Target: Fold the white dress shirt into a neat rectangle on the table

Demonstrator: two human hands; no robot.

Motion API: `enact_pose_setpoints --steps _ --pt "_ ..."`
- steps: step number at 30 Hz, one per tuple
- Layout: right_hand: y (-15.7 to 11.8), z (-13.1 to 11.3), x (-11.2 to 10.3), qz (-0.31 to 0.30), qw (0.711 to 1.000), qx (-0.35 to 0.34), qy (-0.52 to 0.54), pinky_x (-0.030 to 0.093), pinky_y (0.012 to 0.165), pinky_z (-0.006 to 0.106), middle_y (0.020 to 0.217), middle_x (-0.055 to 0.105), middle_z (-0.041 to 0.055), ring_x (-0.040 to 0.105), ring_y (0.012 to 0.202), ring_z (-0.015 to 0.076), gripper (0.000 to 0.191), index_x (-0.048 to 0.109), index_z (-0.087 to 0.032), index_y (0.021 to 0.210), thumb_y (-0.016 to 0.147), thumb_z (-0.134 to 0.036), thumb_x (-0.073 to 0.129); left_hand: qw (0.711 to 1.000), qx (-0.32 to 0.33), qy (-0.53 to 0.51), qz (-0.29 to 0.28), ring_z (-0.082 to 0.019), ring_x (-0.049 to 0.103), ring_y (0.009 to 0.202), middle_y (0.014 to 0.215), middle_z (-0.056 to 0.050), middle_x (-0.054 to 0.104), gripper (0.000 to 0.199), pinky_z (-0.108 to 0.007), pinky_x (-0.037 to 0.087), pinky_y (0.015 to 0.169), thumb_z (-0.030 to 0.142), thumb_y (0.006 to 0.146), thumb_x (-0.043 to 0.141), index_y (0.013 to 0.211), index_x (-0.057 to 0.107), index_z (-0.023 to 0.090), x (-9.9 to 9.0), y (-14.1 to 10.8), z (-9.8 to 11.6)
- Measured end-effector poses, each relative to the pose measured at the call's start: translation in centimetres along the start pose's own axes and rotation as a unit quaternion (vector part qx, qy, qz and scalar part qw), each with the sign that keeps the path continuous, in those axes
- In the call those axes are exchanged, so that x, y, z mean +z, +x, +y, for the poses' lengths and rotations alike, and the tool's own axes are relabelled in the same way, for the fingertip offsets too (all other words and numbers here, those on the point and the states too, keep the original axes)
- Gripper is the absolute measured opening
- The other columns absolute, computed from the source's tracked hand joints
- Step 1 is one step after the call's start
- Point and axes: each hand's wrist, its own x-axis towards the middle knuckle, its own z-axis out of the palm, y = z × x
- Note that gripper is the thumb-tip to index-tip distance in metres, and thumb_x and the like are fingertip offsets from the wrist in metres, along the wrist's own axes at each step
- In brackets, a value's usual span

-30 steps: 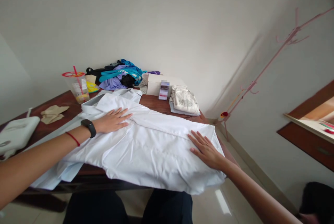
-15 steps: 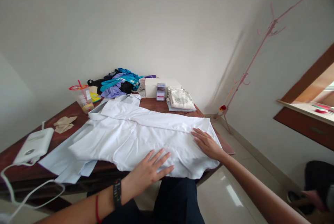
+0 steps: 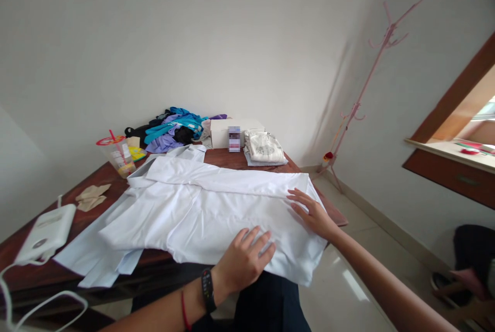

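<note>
A white shirt lies spread across the dark wooden table, its far side folded inward in a long strip and its near edge hanging over the front. My left hand, with a black band on the wrist, rests near that front edge, fingers apart and slightly bent. Toward the right end of the shirt, my right hand is at the folded strip with fingers spread. Whether its fingertips press on the cloth or hover just above, I cannot tell. Light blue cloth pokes out from under the shirt's left side.
Behind the shirt are a heap of clothes, a white box and a folded stack. At left stand a plastic cup, crumpled tissue and a white corded device. A pink coat rack leans into view right.
My left hand has slid right along the shirt's near edge, its fingers bending more. My right hand has lifted slightly at the knuckles. The camera view has shifted a little.
</note>
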Motion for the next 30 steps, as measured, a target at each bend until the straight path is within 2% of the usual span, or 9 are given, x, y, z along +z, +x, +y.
enact_pose_setpoints --steps 4,6,8,10,14,18,21,24,30 --pt "-3.7 -6.7 0.6 -0.015 0.998 -0.060 -0.001 0.043 0.115 0.053 0.146 0.058 0.0095 0.048 0.141 0.0328 0.040 0.064 -0.030 0.134 0.102 -0.046 0.048 0.986 -0.089 -0.129 -0.065 -0.027 0.069 0.111 0.125 -0.008 0.072 0.034 -0.043 0.057 0.091 0.038 0.098 0.051 0.127 0.067 0.028 -2.0 1.8 0.0" --pt "-5.6 -9.5 1.8 -0.031 0.994 -0.107 -0.020 0.043 0.115 0.055 0.151 0.053 0.0099 0.046 0.142 0.0360 0.058 0.051 -0.032 0.147 0.094 -0.052 0.062 0.966 -0.150 -0.182 -0.102 -0.025 0.073 0.097 0.110 -0.008 0.077 0.030 -0.039 0.058 0.083 0.040 0.100 0.049 0.119 0.069 0.030 -3.4 2.8 -0.3" --pt "-6.9 -11.0 2.9 0.002 0.991 -0.127 -0.052 0.041 0.115 0.059 0.155 0.048 0.0122 0.044 0.143 0.0395 0.081 0.037 -0.031 0.156 0.086 -0.054 0.070 0.952 -0.193 -0.203 -0.127 -0.024 0.074 0.090 0.100 -0.008 0.078 0.028 -0.038 0.057 0.077 0.040 0.101 0.047 0.112 0.071 0.029 -4.8 3.8 -0.7" --pt "-7.3 -11.3 3.6 0.055 0.988 -0.117 -0.087 0.042 0.114 0.059 0.154 0.047 0.0129 0.045 0.142 0.0388 0.075 0.036 -0.031 0.156 0.089 -0.042 0.067 0.945 -0.217 -0.201 -0.139 -0.024 0.075 0.087 0.095 -0.008 0.078 0.029 -0.036 0.056 0.072 0.039 0.102 0.047 0.102 0.073 0.027 -6.1 4.5 -1.0" --pt "-7.1 -10.4 2.2 0.121 0.979 -0.091 -0.140 0.047 0.109 0.056 0.143 0.057 0.0125 0.053 0.135 0.0339 0.049 0.056 -0.025 0.133 0.086 -0.012 0.051 0.948 -0.217 -0.194 -0.130 -0.024 0.075 0.087 0.093 -0.006 0.078 0.033 -0.033 0.054 0.073 0.035 0.104 0.045 0.092 0.075 0.023 -8.1 5.3 -1.1" --pt "-7.3 -10.2 -1.2 0.135 0.973 -0.089 -0.168 0.058 0.096 0.041 0.127 0.069 0.0080 0.068 0.115 0.0253 0.033 0.064 -0.024 0.119 0.093 -0.015 0.047 0.948 -0.213 -0.198 -0.130 -0.024 0.074 0.090 0.094 -0.004 0.078 0.032 -0.032 0.055 0.078 0.033 0.104 0.047 0.093 0.075 0.022 -8.3 5.0 -1.0" --pt "-8.0 -10.2 -3.6 0.121 0.974 -0.080 -0.173 0.061 0.086 0.032 0.120 0.074 0.0040 0.074 0.105 0.0212 0.030 0.066 -0.027 0.121 0.099 -0.022 0.046 0.963 -0.187 -0.164 -0.106 -0.025 0.070 0.108 0.114 -0.006 0.076 0.026 -0.037 0.054 0.094 0.023 0.099 0.052 0.116 0.072 0.023 -7.4 3.5 -1.1" --pt "-8.5 -9.6 -5.6 0.091 0.978 -0.073 -0.171 0.062 0.083 0.031 0.118 0.076 0.0022 0.076 0.102 0.0212 0.028 0.070 -0.028 0.118 0.101 -0.027 0.047 0.981 -0.161 -0.075 -0.074 -0.029 0.055 0.133 0.140 -0.007 0.064 0.052 -0.045 0.047 0.108 0.008 0.091 0.052 0.140 0.058 0.023 -6.5 0.5 -1.6" --pt "-9.1 -8.4 -8.2 -0.008 0.989 -0.077 -0.129 0.060 0.095 0.031 0.126 0.073 0.0030 0.072 0.113 0.0212 0.030 0.072 -0.030 0.119 0.103 -0.030 0.047 0.972 -0.210 0.104 -0.035 -0.031 0.043 0.144 0.155 -0.006 0.050 0.074 -0.050 0.040 0.113 -0.003 0.082 0.043 0.149 0.050 0.027 -7.7 -7.7 -5.5"
